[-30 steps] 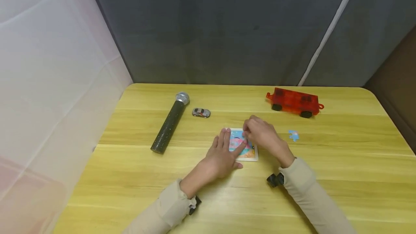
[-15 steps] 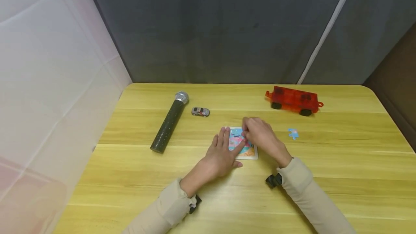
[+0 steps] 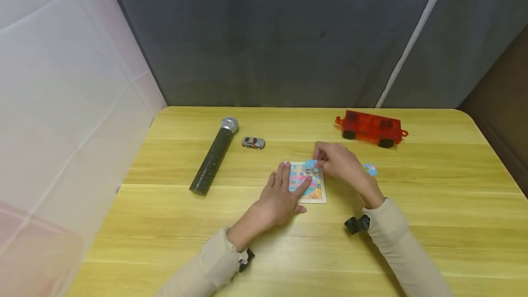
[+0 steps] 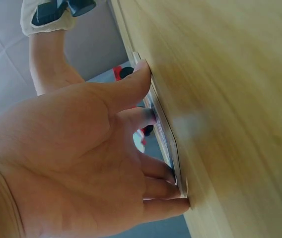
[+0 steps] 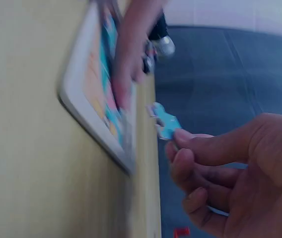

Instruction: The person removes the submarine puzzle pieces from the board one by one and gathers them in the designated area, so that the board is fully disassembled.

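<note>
A small jigsaw puzzle in a white-edged tray (image 3: 320, 201) lies flat on the table, with a pink and blue picture. My left hand (image 3: 279, 200) rests on it with fingers spread and straight, the index fingertip pressing the picture. Above the puzzle's upper right part, my right hand (image 3: 340, 164) pinches a light blue puzzle piece (image 5: 166, 122) between thumb and index finger. Under that piece the tray shows a bare gap in the picture. Another blue puzzle piece (image 3: 371, 169) lies on the table, partly behind the right wrist.
A dark speckled microphone (image 3: 214, 157) with a silver head lies at the left. Near it is a small silver toy car (image 3: 253, 143). At the back right stands a red toy wagon (image 3: 371, 128) with black wheels. A grey partition (image 3: 268, 35) rises behind the table.
My right hand has lifted a blue puzzle piece out of the puzzle and moved slightly up and right with it. My left hand stays in place on the puzzle.
</note>
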Available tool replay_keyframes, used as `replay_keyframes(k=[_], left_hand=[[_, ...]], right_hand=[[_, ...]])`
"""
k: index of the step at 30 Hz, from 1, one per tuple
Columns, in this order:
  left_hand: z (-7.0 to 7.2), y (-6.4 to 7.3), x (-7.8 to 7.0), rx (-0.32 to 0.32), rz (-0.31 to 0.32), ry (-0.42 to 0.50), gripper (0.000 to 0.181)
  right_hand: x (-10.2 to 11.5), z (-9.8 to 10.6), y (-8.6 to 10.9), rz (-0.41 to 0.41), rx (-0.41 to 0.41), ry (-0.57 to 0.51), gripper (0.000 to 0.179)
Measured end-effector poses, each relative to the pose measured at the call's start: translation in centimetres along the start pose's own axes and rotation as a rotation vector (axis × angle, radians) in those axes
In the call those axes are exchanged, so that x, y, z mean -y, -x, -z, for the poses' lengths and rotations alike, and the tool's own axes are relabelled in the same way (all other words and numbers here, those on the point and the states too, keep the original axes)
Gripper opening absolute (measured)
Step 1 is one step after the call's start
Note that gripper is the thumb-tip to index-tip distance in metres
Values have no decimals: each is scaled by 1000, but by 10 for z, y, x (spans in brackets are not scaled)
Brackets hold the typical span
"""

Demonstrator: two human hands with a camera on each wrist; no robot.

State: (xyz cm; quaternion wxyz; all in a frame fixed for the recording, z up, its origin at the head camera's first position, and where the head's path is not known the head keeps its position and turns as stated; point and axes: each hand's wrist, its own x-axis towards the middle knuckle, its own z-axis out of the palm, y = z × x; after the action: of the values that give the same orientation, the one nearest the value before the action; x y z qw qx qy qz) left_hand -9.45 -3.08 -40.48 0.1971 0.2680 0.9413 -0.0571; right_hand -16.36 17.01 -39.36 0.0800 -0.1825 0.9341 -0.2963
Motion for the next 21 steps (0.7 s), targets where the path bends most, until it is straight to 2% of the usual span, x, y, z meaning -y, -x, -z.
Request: replay_keyframes(k=[5,10,14,21], left_hand=[[-1,-1,0,-11,-5,3,76],[-2,0,0,-17,-7,3,76],[-2,1,0,-22,-9,-2,76],[-2,1,0,-25,-16,7,76]], right_hand=[[-26,23,6,-42,85,5,16],[-49,40,12,-121,128,84,17],[-57,45,14,-184,129,162,16],[-57,45,15,-220,95,205,9]])
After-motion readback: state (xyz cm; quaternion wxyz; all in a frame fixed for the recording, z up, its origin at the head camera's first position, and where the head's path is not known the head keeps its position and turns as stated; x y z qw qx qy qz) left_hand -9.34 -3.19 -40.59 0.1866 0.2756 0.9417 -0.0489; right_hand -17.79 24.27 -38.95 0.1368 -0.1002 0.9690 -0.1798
